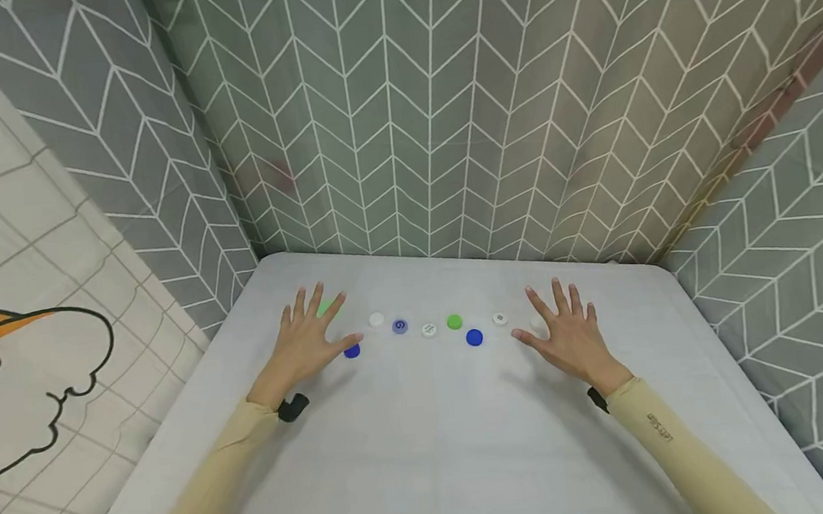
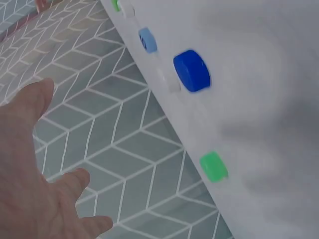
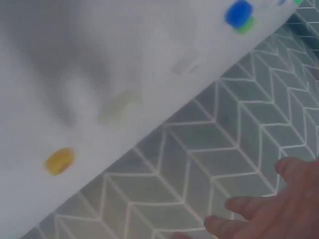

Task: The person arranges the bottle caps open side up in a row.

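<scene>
We've got left hand (image 1: 302, 350) and right hand (image 1: 573, 341) splayed well apart, near ten bottle caps (image 2: 193, 70) on the table (image 1: 428, 443): two dark blues (image 1: 474, 337), two greens (image 1: 455, 321), three whites (image 1: 428, 330), one light blue (image 1: 400, 326), one yellow (image 3: 60, 161), one blurry pale (image 3: 119, 106).

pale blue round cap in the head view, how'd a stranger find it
On the white table, look right of the left hand. The pale blue round plastic cap sits just right of a plain white round cap; no neighbour is pale blue with dark marking.
</scene>
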Motion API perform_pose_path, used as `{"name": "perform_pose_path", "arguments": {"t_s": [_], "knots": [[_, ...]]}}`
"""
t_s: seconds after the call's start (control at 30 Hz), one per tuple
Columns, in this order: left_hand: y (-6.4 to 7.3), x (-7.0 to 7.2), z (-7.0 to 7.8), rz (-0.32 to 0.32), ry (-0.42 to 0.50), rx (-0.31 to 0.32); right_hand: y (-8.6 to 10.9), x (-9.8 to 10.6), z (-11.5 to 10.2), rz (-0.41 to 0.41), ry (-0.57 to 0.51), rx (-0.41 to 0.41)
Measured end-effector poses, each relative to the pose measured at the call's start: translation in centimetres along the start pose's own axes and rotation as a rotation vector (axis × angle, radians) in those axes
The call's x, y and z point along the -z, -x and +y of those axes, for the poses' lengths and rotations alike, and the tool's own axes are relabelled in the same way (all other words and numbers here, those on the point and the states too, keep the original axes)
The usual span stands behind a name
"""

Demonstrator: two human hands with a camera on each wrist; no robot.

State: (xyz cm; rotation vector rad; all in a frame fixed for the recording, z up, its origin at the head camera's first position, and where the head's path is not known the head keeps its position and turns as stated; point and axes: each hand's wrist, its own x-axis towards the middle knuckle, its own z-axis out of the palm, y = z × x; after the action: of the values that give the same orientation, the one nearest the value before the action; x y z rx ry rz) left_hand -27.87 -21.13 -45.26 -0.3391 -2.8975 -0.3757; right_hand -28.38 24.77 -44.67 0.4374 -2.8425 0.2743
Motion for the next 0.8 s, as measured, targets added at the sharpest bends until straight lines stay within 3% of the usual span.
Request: {"name": "perform_pose_path", "arguments": {"t_s": [0.13, 0.3, 0.47, 0.63, 0.8], "knots": [[-0.6, 1.1, -0.6, 0.002, 0.002, 0.008, -2.0, 0.6, -1.9, 0.037, -0.049, 0.057], [0.1, 2.5, -2.3, -0.033, 0.014, 0.068, -5.0, 0.0, -7.2, -0.016, -0.131, 0.143], [-1.3, 3.4, -3.3, -0.075, 0.106, 0.089, -8.4, -0.6, -11.8, -0.008, -0.168, 0.213], [-2.5, 3.6, -4.9, -0.113, 0.169, 0.117, -11.5, -1.8, -16.9, -0.045, -0.240, 0.257], [-3.1, 3.1, -6.4, -0.143, 0.190, 0.118, -13.3, -3.2, -20.9, -0.107, -0.263, 0.267]]}}
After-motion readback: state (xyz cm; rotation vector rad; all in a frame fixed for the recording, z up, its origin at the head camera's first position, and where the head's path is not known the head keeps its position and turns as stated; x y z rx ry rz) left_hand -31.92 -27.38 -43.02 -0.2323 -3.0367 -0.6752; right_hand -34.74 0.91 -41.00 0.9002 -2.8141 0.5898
